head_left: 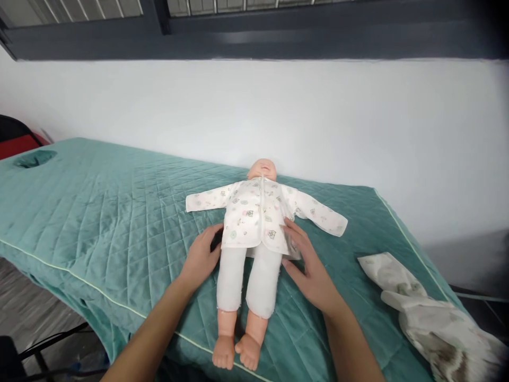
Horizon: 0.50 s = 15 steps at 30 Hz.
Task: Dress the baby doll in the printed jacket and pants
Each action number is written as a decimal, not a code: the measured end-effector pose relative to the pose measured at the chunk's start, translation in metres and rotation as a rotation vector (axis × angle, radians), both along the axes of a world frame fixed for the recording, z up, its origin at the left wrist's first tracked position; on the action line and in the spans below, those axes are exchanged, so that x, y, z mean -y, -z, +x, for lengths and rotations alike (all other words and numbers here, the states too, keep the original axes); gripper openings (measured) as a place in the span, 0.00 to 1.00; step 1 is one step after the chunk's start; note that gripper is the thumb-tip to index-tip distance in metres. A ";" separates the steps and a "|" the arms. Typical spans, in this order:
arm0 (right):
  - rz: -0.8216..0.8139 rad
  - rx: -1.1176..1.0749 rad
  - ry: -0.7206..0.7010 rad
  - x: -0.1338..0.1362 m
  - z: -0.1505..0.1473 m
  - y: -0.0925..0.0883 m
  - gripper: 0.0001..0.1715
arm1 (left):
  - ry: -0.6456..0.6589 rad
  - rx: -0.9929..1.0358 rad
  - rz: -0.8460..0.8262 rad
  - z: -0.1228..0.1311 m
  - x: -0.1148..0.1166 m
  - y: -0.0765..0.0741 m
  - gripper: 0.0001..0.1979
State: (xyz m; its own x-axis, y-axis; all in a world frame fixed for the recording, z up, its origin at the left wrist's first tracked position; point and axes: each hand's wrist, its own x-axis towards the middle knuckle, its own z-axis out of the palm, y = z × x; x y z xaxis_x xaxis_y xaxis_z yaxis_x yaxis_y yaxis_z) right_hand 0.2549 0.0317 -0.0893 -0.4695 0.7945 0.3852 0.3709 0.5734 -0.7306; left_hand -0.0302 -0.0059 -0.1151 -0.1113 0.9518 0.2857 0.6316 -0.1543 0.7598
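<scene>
A baby doll (249, 339) lies on its back on the green quilted cover, feet towards me. It wears a white printed baby jacket (246, 217), fastened or lapped down the front, with both sleeves stretched out sideways. White fabric covers its legs down to the shins. My left hand (202, 255) rests against the jacket's left side near the hem, thumb and fingers apart, fingertips partly hidden. On the other side, my right hand (307, 268) has its fingers spread, with the fingertips touching the jacket's lower edge.
The green quilted cover (119, 212) lies over a bed with a face hole (35, 158) at far left. A crumpled white printed cloth (429, 318) lies at the right. Behind stand a white wall (238, 111) and a dark window frame (278, 37). Something red and black is at the left edge.
</scene>
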 end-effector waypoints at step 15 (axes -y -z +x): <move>0.069 -0.195 0.146 0.004 -0.010 -0.005 0.05 | -0.039 -0.047 -0.038 0.004 0.011 -0.004 0.03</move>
State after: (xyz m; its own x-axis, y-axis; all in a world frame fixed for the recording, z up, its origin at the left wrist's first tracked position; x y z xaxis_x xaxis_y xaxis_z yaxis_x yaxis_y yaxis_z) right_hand 0.2450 0.0278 -0.0848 -0.2629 0.8174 0.5126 0.3095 0.5746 -0.7576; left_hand -0.0263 -0.0172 -0.1110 -0.1353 0.9574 0.2552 0.6719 -0.1006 0.7337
